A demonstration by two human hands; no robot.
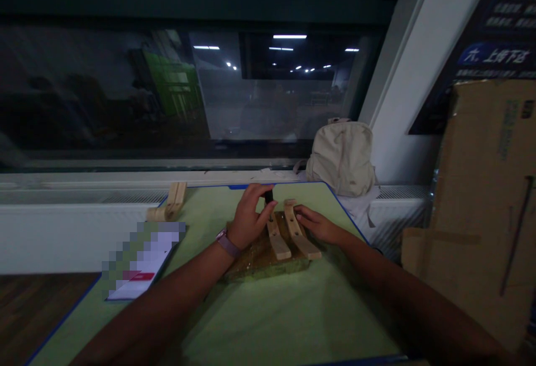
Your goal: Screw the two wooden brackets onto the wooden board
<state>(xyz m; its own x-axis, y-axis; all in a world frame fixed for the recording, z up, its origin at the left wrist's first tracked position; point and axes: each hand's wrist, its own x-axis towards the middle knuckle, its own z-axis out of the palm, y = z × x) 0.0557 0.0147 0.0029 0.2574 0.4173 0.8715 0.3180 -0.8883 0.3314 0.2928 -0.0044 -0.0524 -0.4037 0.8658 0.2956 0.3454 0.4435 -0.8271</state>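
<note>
Two bent wooden pieces (278, 242) lie side by side on a brown block (254, 255) on the table (251, 321). Your left hand (248, 216) closes thumb and fingers round a black-handled tool (268, 196) at the left piece's far end. Your right hand (317, 226), fingers loosely bent, is beside the right piece's far end; cannot tell if it grips.

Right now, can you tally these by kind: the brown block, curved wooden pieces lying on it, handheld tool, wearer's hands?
Brown block: 1
Curved wooden pieces: 2
Black-handled tool: 1
Left hand and right hand: 2
Total: 6
</note>
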